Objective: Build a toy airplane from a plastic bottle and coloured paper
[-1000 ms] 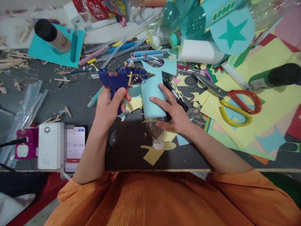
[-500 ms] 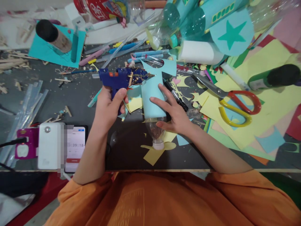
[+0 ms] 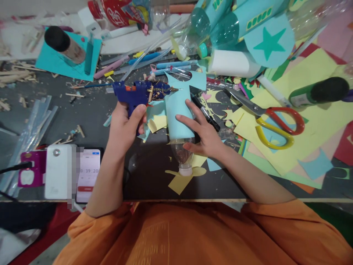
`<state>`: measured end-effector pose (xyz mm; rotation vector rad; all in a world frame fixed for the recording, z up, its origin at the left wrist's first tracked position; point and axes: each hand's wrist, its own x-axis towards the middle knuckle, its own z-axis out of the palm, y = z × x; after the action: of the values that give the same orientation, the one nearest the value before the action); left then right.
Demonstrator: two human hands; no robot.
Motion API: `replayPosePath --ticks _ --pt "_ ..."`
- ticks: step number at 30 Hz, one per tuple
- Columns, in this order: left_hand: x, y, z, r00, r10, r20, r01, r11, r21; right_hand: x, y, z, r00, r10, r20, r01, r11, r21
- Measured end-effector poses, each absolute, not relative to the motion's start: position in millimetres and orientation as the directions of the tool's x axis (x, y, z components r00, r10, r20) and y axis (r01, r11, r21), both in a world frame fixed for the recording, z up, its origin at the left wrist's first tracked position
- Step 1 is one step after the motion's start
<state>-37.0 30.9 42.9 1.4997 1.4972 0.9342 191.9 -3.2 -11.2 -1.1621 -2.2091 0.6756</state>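
My left hand [image 3: 125, 123] is wrapped round the handle of a dark blue hot glue gun [image 3: 134, 94]. Its metal nozzle points right, at the top of the light blue paper [image 3: 179, 110] wrapped round a clear plastic bottle [image 3: 180, 149]. That bottle lies with its white cap [image 3: 185, 171] toward me. Fingers apart, my right hand [image 3: 205, 138] holds the bottle in place, with fingertips on the paper and the thumb on the bare plastic. A light blue paper offcut [image 3: 197, 79] with curved cuts lies just beyond the wrapped end.
Red-and-yellow scissors [image 3: 275, 125] lie on yellow paper sheets [image 3: 317, 77] to the right. Several decorated bottles [image 3: 226, 29] are heaped at the back. Glue sticks [image 3: 38, 117], a power bank [image 3: 59, 171] and a phone [image 3: 88, 173] are on the left. Paper scraps and wood bits litter the table.
The glue gun and my left hand have shifted slightly left, and the nozzle tip with them. My right hand and the bottle stay in place.
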Motion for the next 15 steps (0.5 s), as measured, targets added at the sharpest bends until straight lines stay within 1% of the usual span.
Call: replayPosePath --ticks 4,6,11,15 --pt "-36.0 31.3 45.9 0.025 0.999 -0.046 0.320 0.036 0.947 191.4 -2.9 -13.4 -0.481 0.825 0.297 0.525 0.542 -0.656" --pt "-36.0 31.4 47.1 0.027 0.998 -0.051 0.311 0.040 0.949 191.3 -2.7 -13.7 -0.478 0.818 0.320 0.511 0.555 -0.656" --pt "-37.3 31.1 49.6 0.026 0.999 -0.020 0.368 0.009 0.930 191.6 -2.8 -12.9 -0.473 0.819 0.323 0.513 0.555 -0.655" --pt "-40.6 29.7 51.3 0.007 0.999 0.042 0.467 -0.040 0.883 191.7 -3.0 -13.4 -0.476 0.823 0.311 0.513 0.547 -0.662"
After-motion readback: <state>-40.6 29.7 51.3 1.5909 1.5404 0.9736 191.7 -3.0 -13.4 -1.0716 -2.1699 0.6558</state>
